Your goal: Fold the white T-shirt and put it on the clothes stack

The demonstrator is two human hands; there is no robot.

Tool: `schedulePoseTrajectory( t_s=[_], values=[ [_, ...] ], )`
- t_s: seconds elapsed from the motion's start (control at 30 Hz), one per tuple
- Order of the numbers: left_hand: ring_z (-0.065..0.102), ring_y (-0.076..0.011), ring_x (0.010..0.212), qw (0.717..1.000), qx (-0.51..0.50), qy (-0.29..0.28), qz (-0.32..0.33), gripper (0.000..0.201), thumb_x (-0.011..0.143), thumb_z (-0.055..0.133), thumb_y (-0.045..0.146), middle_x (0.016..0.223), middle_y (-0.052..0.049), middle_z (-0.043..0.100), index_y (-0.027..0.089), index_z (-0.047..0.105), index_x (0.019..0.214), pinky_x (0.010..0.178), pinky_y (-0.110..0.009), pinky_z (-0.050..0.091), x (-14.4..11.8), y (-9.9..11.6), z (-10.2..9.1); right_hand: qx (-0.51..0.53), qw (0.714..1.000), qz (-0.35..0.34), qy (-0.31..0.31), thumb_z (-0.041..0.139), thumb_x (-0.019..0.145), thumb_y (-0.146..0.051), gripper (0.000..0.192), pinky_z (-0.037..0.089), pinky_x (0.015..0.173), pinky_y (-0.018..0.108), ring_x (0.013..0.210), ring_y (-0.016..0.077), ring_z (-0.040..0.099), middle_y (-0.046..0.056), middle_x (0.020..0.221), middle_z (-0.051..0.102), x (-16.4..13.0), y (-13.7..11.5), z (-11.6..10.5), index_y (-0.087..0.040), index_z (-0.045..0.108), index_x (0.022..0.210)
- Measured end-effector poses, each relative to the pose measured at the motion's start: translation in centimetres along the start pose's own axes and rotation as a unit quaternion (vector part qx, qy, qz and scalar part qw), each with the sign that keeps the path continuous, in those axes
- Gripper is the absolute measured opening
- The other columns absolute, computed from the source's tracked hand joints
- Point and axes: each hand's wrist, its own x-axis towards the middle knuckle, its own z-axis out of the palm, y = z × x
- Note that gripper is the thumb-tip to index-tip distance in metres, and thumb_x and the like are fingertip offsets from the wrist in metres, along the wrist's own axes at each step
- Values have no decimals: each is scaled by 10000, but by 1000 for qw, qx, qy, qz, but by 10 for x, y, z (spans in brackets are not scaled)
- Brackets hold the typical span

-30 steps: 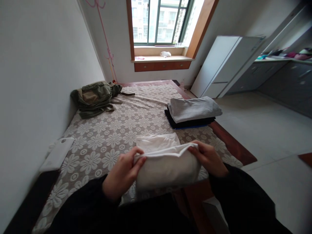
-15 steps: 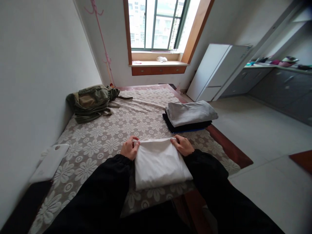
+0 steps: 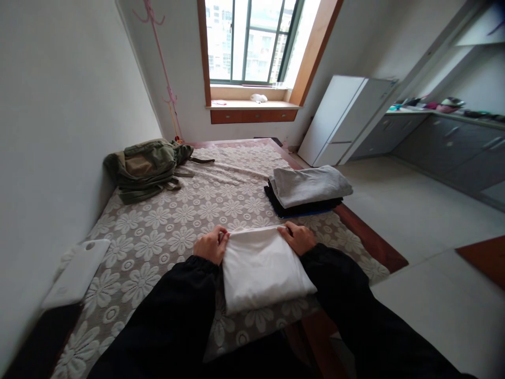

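Observation:
A folded white garment, roughly rectangular, lies flat near the front edge of the table. At its far left corner my left hand pinches the edge between thumb and fingers. My right hand grips the far right corner, thumb on top and fingers curled at the edge. Whether it is a shirt or another piece of clothing cannot be made out. Just beyond my right hand sits a stack of folded clothes, with a grey garment on top of black ones.
A floral lace cloth covers the table, whose reddish wooden edge shows at right. An olive backpack rests against the left wall. Nearer on that side is a white board with a hole. Beyond stands a white fridge.
The camera view has shifted a little. Both hands keep their hold on the far corners, and the white garment appears slightly lower and further right in the picture.

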Motion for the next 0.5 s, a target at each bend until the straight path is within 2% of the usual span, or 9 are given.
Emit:
schedulePoseTrajectory(
  t_s=[0.13, 0.2, 0.27, 0.33, 0.4, 0.5],
  values=[
    [650, -243, 1046, 990, -43, 98, 90, 180, 927, 588, 278, 1131, -77, 691, 226, 657, 1085, 906, -363, 514, -3, -2, -2, 69, 993, -71, -58, 455, 998, -465, 342, 469, 705, 306, 810, 245, 708, 78, 845, 741, -2, 5, -20, -201, 670, 1037],
    [589, -271, 1208, 981, -48, 110, 156, 214, 908, 597, 248, 1243, -94, 663, 222, 659, 1111, 1048, -428, 480, -12, 6, -4, 73, 990, -113, -46, 524, 958, -397, 326, 513, 812, 341, 927, 260, 706, 112, 1001, 745, -15, 3, -36, -171, 646, 1158],
    [514, -283, 1336, 973, -34, 77, 217, 269, 916, 580, 238, 1329, -88, 641, 228, 651, 1175, 1158, -487, 399, -28, 21, -2, 49, 986, -158, 7, 558, 931, -347, 424, 500, 969, 403, 1165, 296, 641, 160, 1281, 675, -37, -8, -50, -159, 591, 1310],
    [434, -289, 1426, 966, -3, 29, 256, 349, 940, 551, 263, 1423, -76, 600, 235, 616, 1282, 1219, -532, 317, -44, 38, 5, 32, 976, -209, 41, 542, 950, -346, 501, 440, 1092, 442, 1352, 303, 517, 145, 1491, 544, -59, -26, -56, -188, 524, 1425],
    [368, -302, 1478, 963, 34, -3, 267, 452, 963, 528, 323, 1526, -74, 521, 226, 548, 1404, 1236, -562, 277, -57, 51, 18, 31, 968, -245, 33, 511, 981, -379, 515, 395, 1151, 449, 1422, 289, 449, 107, 1565, 481, -73, -45, -51, -216, 497, 1470],
    [286, -319, 1523, 963, 82, -12, 256, 588, 987, 484, 418, 1625, -94, 390, 181, 436, 1523, 1242, -572, 256, -61, 54, 40, 28, 972, -232, 15, 486, 995, -410, 540, 336, 1197, 487, 1470, 304, 391, 108, 1598, 445, -74, -61, -30, -193, 495, 1490]
  ],
)
